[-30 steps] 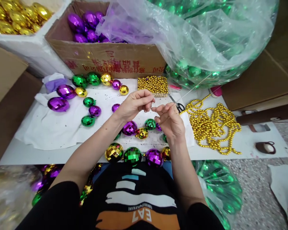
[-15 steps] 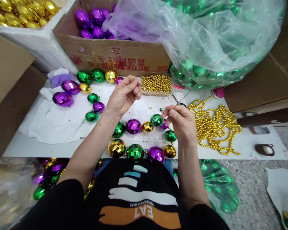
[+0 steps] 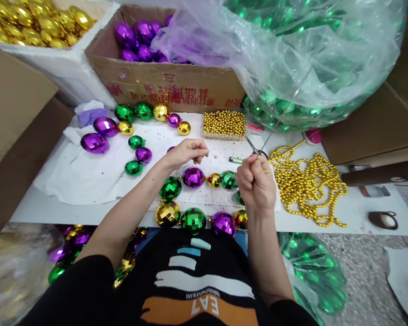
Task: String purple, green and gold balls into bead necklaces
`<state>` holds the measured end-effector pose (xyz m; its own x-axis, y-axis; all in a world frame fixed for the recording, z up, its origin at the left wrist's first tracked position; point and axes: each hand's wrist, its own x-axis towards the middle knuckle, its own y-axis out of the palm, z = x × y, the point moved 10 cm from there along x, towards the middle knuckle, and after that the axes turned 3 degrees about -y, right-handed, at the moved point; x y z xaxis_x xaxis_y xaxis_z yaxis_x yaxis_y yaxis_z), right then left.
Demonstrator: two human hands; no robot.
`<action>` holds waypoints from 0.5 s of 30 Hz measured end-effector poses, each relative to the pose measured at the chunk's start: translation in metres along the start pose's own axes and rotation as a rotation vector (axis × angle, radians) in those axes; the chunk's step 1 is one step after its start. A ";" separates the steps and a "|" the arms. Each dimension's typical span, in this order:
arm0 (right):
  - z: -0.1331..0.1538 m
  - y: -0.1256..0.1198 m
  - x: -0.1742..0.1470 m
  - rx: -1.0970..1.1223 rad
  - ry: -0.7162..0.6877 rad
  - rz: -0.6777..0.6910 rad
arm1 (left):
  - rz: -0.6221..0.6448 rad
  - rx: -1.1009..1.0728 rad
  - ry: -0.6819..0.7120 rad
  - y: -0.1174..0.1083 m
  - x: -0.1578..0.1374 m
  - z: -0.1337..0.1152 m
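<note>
My left hand (image 3: 190, 151) hovers over the white cloth with thumb and fingers pinched together. Whatever it pinches is too fine to make out. To its right my right hand (image 3: 257, 183) is closed in a fist around a long thin needle-like strand (image 3: 264, 145), which slants up and away to the right. Beneath and between the hands lies a string of faceted beads: a purple one (image 3: 193, 177), a small gold one (image 3: 214, 180) and a green one (image 3: 228, 179) among several. Closer to my body run a large gold bead (image 3: 167, 213), a green bead (image 3: 193, 220) and a purple bead (image 3: 223, 223).
A clear tray of small gold beads (image 3: 224, 124) stands behind the hands, near scissors (image 3: 253, 146) and a green lighter (image 3: 236, 160). Gold bead chains (image 3: 306, 188) heap at right. Behind are a cardboard box (image 3: 170, 86) of purple beads and a plastic bag (image 3: 313, 59) of green ones.
My left hand has dropped lower, uncovering beads behind it. My right hand has turned and closed from a fingertip hold into a fist. The view has shifted slightly.
</note>
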<state>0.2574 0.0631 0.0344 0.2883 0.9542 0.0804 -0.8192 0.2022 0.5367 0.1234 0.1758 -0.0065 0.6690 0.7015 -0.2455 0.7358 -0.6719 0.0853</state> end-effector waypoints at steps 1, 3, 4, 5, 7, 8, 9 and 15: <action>-0.002 -0.001 -0.003 -0.011 0.015 -0.003 | 0.035 0.027 -0.012 0.001 0.001 0.003; -0.006 -0.006 -0.007 -0.043 0.032 -0.019 | 0.076 0.080 -0.041 0.001 0.007 0.010; -0.008 -0.010 -0.009 -0.061 0.039 -0.033 | 0.086 0.123 -0.063 0.000 0.011 0.014; -0.010 -0.014 -0.009 -0.080 0.046 -0.052 | 0.087 0.185 -0.088 0.000 0.018 0.018; -0.013 -0.024 -0.009 -0.119 0.057 -0.090 | 0.053 0.361 -0.106 0.000 0.035 0.023; -0.015 -0.028 -0.009 -0.136 0.066 -0.106 | 0.020 0.444 -0.093 0.001 0.045 0.024; -0.017 -0.031 -0.008 -0.148 0.075 -0.119 | -0.015 0.511 -0.068 0.004 0.055 0.024; -0.030 -0.039 -0.009 -0.130 0.153 -0.153 | -0.054 0.520 -0.024 0.035 0.092 0.039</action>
<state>0.2714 0.0536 -0.0126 0.3433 0.9306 -0.1269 -0.8315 0.3639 0.4197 0.2068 0.2077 -0.0639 0.6249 0.7366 -0.2587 0.6154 -0.6687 -0.4174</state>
